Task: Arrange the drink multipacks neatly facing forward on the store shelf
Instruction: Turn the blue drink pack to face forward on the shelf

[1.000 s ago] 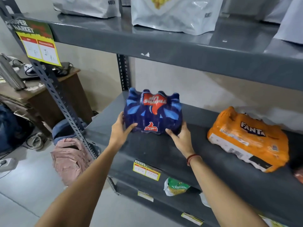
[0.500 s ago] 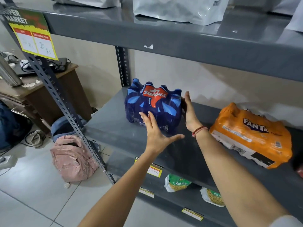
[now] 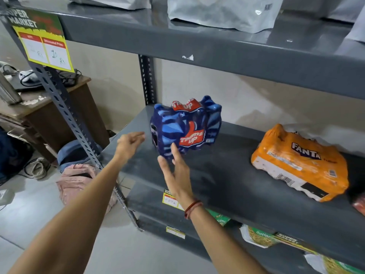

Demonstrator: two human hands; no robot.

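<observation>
Drink multipacks sit on the middle grey metal shelf (image 3: 227,186) of a store rack: a blue shrink-wrapped Thums Up multipack (image 3: 185,126) stands upright toward the shelf's left end, set back from the front edge, its red logo facing forward and turned slightly left. An orange shrink-wrapped Fanta multipack (image 3: 300,163) lies tipped on its side toward the right end, well apart from the blue one, its barcode panel facing the front edge. The left hand (image 3: 129,142) hovers just left of the blue pack, fingers loosely spread and holding nothing. The right hand (image 3: 174,171) is open and flat in front of the pack's lower front corner, fingertips close to or brushing the wrap; contact cannot be told. Neither hand grips anything. Both packs probably weigh a fair amount, being bundles of filled bottles or cans. The film looks glossy and slick, and it puckers at the corners, so it may slide or stretch under the fingers. A sound hold would be two palms pressed on opposite sides, or one hand underneath, rather than pinching loose film. The orange pack likely needs lifting upright and turning.
</observation>
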